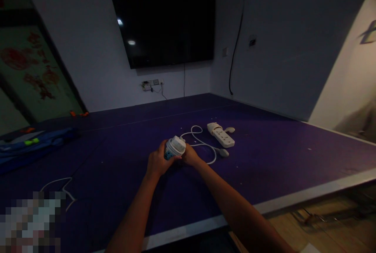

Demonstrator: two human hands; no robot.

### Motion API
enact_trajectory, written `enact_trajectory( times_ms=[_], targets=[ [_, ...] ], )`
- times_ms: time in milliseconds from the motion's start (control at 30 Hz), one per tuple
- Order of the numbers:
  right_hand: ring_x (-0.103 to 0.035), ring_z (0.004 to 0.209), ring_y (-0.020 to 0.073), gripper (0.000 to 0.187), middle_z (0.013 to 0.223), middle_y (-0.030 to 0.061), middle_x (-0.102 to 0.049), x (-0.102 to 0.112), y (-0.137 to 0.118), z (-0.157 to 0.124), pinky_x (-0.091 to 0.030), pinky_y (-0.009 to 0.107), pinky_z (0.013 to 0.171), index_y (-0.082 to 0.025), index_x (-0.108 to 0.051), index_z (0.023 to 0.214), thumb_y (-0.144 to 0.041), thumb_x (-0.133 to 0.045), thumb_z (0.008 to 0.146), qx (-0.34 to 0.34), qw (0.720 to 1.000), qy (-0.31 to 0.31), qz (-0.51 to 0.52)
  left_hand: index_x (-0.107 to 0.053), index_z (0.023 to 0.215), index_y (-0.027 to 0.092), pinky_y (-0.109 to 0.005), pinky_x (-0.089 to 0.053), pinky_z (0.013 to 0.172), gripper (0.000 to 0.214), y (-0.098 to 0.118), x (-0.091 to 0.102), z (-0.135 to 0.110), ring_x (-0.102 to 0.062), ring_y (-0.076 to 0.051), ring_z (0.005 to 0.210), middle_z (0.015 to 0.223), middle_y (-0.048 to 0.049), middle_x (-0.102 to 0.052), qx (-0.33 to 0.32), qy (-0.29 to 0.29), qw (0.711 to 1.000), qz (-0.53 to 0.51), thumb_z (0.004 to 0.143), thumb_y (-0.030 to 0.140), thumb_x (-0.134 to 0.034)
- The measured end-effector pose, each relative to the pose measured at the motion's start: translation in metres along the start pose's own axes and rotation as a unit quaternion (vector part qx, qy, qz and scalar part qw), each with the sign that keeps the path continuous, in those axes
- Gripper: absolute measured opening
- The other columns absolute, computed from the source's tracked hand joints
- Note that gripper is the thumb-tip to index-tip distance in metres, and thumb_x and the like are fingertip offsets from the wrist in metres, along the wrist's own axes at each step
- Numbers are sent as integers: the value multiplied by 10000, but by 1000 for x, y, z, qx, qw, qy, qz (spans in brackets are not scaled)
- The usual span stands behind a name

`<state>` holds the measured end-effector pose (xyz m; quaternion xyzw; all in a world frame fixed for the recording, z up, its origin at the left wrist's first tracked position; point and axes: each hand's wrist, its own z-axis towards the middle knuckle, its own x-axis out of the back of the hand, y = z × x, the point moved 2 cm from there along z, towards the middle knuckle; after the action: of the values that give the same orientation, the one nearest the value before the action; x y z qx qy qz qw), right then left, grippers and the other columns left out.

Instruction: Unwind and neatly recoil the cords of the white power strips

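Note:
My left hand (157, 163) is closed around a power strip (179, 143) with a white end and a teal side. White cord is wound around that strip in several turns. My right hand (190, 155) is against the strip's right side, its fingers curled where the loose white cord (202, 142) comes off; the fingertips are hidden behind the strip. The loose cord loops over the purple surface and ends in a white plug (223, 152). Just beyond lies a second, white power strip (225, 139), its cord wrapped around one end and its plug (230, 129) beside it.
The purple platform (123, 190) has a pale front edge (308, 193). Blue cloth (38, 143) lies at the left, and another thin white cable (69, 186) lies nearer. A television (167, 29) hangs on the back wall above sockets (151, 84). A black cable (237, 37) hangs at right.

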<state>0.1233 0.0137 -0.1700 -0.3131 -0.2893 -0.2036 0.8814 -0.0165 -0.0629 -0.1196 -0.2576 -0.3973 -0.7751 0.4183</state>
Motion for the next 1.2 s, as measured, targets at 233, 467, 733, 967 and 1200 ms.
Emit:
enact_trajectory(
  times_ms=[233, 467, 733, 967, 1200],
  targets=[
    [-653, 834, 179, 232, 916, 89, -703, 19, -20, 6, -426, 211, 676, -163, -654, 974, -173, -460, 846, -81, 990, -92, -66, -496, 1227, 189, -309, -466, 718, 676, -9, 6, 6, -656, -263, 881, 985, -118, -688, 104, 90, 988, -76, 701, 603, -587],
    [-642, 859, 169, 263, 919, 55, -702, 29, -44, 6, -391, 216, 676, -208, -647, 975, -293, -404, 924, -77, 986, -95, -110, -525, 1174, 203, -305, -450, 697, 615, -28, 15, 13, -646, -253, 856, 954, -105, -684, 198, 139, 964, -106, 732, 630, -528],
    [-645, 858, 172, 325, 992, 63, -692, 32, -62, 3, -394, 227, 659, -217, -589, 1075, -343, -313, 957, -109, 972, -81, -193, -540, 1158, 206, -314, -439, 669, 655, -27, 15, 13, -647, -278, 844, 898, -119, -685, 235, 127, 962, -54, 693, 667, -541],
    [-646, 801, 167, 317, 942, 86, -699, 31, -66, 1, -395, 222, 616, -202, -612, 1052, -323, -338, 948, -123, 972, -7, -201, -594, 1035, 177, -293, -455, 704, 575, -25, 12, 16, -635, -215, 792, 896, -84, -683, 176, 159, 950, -203, 684, 631, -569],
    [-640, 740, 156, 274, 898, 76, -704, 27, -64, -3, -388, 220, 593, -194, -637, 1020, -293, -399, 926, -86, 977, 84, -176, -635, 969, 127, -293, -466, 693, 600, -26, 5, 19, -625, -210, 782, 862, -88, -682, 183, 141, 923, -309, 660, 638, -573]
  ],
)
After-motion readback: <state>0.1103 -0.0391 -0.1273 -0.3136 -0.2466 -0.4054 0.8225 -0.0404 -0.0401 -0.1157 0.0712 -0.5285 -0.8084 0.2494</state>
